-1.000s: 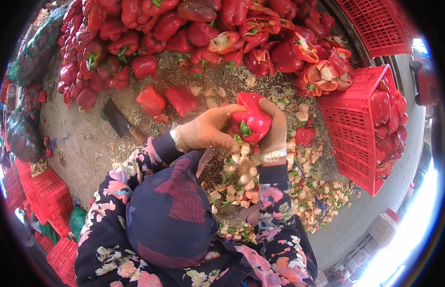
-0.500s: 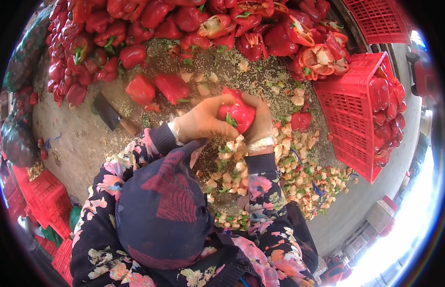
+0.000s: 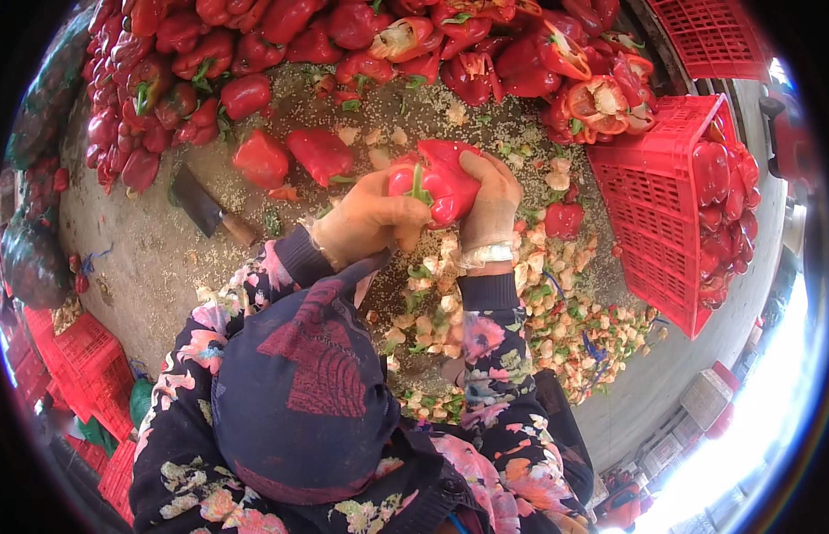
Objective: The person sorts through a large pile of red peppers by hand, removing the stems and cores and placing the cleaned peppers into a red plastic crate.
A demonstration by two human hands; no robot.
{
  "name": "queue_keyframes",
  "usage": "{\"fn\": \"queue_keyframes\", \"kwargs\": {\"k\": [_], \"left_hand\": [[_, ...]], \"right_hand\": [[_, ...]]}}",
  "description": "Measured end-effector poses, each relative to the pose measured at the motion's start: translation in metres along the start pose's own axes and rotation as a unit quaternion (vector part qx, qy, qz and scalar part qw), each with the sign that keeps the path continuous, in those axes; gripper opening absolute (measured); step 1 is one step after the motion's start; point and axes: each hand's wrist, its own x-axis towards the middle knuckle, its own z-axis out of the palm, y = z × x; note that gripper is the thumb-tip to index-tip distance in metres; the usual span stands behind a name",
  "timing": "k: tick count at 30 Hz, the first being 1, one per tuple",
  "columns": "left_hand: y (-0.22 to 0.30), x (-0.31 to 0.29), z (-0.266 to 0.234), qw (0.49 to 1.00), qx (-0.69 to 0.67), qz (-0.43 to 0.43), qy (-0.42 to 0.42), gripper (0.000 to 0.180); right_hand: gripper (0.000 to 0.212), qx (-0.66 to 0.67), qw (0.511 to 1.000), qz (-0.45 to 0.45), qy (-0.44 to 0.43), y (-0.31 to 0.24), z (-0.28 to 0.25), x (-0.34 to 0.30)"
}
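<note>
Between my two gloved hands is a red bell pepper, its green stem turned toward me. My left hand closes on its left side, thumb by the stem. The right hand wraps the other side, thumb lying on top of the pepper. Two more red peppers, a whole-looking one and another with its stem to the right, lie just beyond my left hand. A cleaver with a wooden handle rests on the floor to the left. Below the hands spread many cut pepper cores.
A large heap of red peppers, some cut open, lies along the far side. At the right a red plastic crate leans, filled with peppers. Another red crate stands far right; more red crates are at left. Seeds litter the floor.
The pepper has turned in my hands, so its stem has swung left and upright. The left hand has shifted slightly lower, and the right thumb has moved onto the pepper's top.
</note>
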Motion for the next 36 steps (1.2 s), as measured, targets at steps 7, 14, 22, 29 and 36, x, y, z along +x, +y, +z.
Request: {"fn": "queue_keyframes", "kwargs": {"k": [7, 14, 22, 29, 36], "left_hand": [[0.016, -0.015, -0.006, 0.993, 0.101, 0.061, -0.013, 0.047], [0.018, 0.005, -0.018, 0.979, 0.188, 0.024, 0.073, 0.038], [0.027, 0.004, -0.033, 0.949, 0.299, 0.049, 0.086, 0.047], [0.046, 0.004, -0.044, 0.827, 0.527, 0.181, 0.077, 0.045], [0.035, 0.012, -0.036, 0.730, 0.625, 0.275, 0.034, 0.040]], "right_hand": [[0.030, -0.100, 0.991, -0.045, 0.073, 0.009, -0.011, 0.028], [0.044, 0.166, 0.972, -0.122, -0.114, -0.057, -0.010, -0.002], [0.040, -0.068, 0.974, -0.147, -0.156, -0.056, -0.025, 0.010], [0.045, -0.251, 0.917, -0.136, -0.279, -0.086, -0.020, -0.014], [0.050, -0.364, 0.756, -0.271, -0.472, -0.075, 0.017, -0.023]]}}
